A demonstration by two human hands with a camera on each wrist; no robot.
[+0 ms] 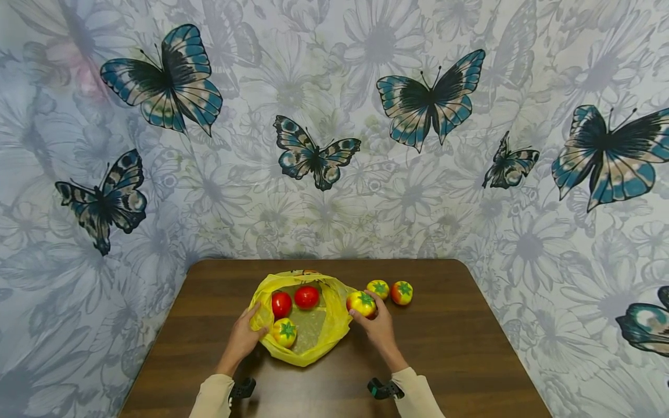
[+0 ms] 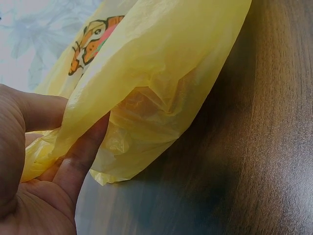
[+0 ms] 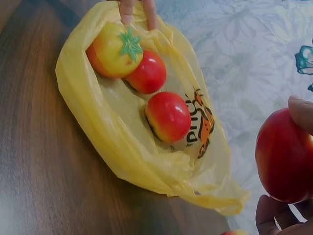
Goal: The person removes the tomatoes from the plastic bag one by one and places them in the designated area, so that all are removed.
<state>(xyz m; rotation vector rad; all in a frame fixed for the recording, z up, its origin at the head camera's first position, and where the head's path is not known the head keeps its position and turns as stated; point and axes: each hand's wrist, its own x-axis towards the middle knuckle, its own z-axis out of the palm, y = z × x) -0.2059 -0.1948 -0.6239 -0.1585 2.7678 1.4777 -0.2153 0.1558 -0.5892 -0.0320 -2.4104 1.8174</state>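
A yellow plastic bag [image 1: 331, 337] stands with its mouth spread wide on the table. Inside it lie a yellow tomato with a green star-shaped top [image 1: 284, 332] and two red tomatoes [image 3: 168, 116]. My left hand [image 1: 244, 338] pinches the bag's left rim between thumb and fingers, as the left wrist view shows up close. At the right side of the bag, my right hand [image 1: 377, 326] grips a red and yellow tomato [image 1: 360, 303], whose red underside faces the right wrist camera. That tomato is held just outside the bag's right rim.
Two more red and yellow tomatoes, one yellower [image 1: 377, 288] and one redder [image 1: 402, 293], sit on the table right of the bag, beyond my right hand. The brown wooden table [image 1: 444, 348] ends at a wall [image 1: 334, 226] patterned with flowers and butterflies.
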